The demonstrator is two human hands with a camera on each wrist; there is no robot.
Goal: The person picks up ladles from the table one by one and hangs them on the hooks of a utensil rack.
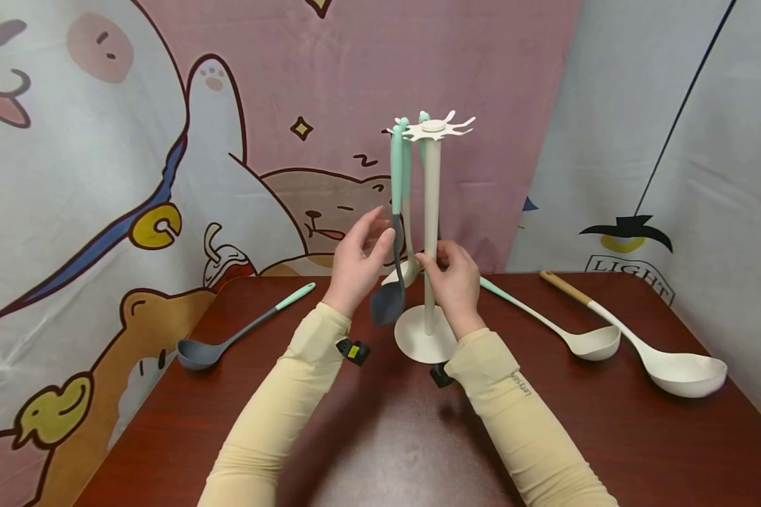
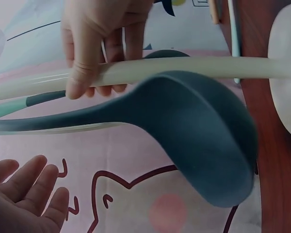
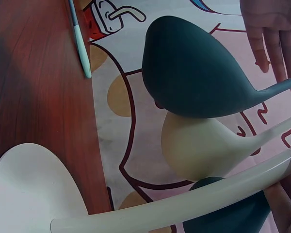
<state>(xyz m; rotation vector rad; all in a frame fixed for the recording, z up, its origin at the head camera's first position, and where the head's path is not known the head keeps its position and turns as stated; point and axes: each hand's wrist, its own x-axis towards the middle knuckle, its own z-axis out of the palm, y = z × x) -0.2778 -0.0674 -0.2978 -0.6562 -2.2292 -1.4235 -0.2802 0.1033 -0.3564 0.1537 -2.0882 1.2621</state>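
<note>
A cream utensil stand [image 1: 431, 211] with a round base [image 1: 418, 345] and a pronged top holds hanging ladles. My right hand [image 1: 455, 282] grips its pole, thumb on the near side and fingers behind, as the left wrist view shows. A dark grey ladle [image 1: 388, 304] with a mint handle hangs on the left side. Beside its handle is my left hand [image 1: 360, 264], fingers loosely spread and holding nothing. Behind that ladle hangs a cream ladle [image 3: 199, 145]. Another dark ladle [image 3: 233, 213] hangs behind the pole, mostly hidden in the head view.
On the brown table [image 1: 380, 451], a grey ladle [image 1: 203, 354] lies at left. To the right lie a cream ladle with a mint handle [image 1: 592, 343] and a larger white ladle with a wooden handle [image 1: 685, 373]. A printed cloth [image 1: 355, 70] hangs behind the table.
</note>
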